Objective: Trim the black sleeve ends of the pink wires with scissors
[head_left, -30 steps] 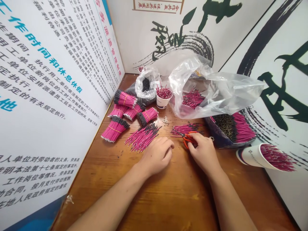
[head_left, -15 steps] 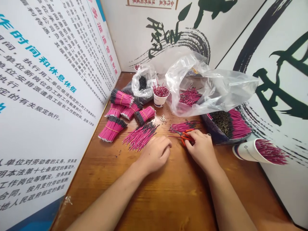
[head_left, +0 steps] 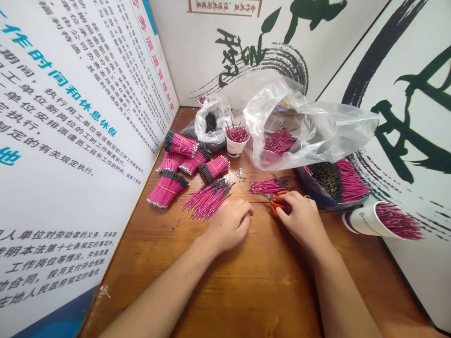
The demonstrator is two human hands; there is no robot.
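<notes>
My right hand (head_left: pixel 299 211) is closed round the orange handles of a small pair of scissors (head_left: pixel 278 202), whose blades point left. A single thin pink wire (head_left: pixel 259 202) stretches from my left hand (head_left: pixel 232 220) toward the scissors. The left hand's fingers are curled together at the wire's left end; their tips are partly hidden. Just behind that hand lies a loose pile of pink wires with black ends (head_left: pixel 206 199). A smaller pile of such wires (head_left: pixel 268 185) lies behind the scissors.
Banded wire bundles (head_left: pixel 167 188) are stacked at the left. Behind stand a paper cup of wires (head_left: pixel 236 146), a bag of black pieces (head_left: pixel 210 123) and a large clear bag (head_left: pixel 317 136). At right are a dark tray (head_left: pixel 317 197) and a tilted cup (head_left: pixel 359 220).
The right hand and scissors have shifted slightly right, away from the left hand, and more of the wire shows between them. The whole view has moved a little.
</notes>
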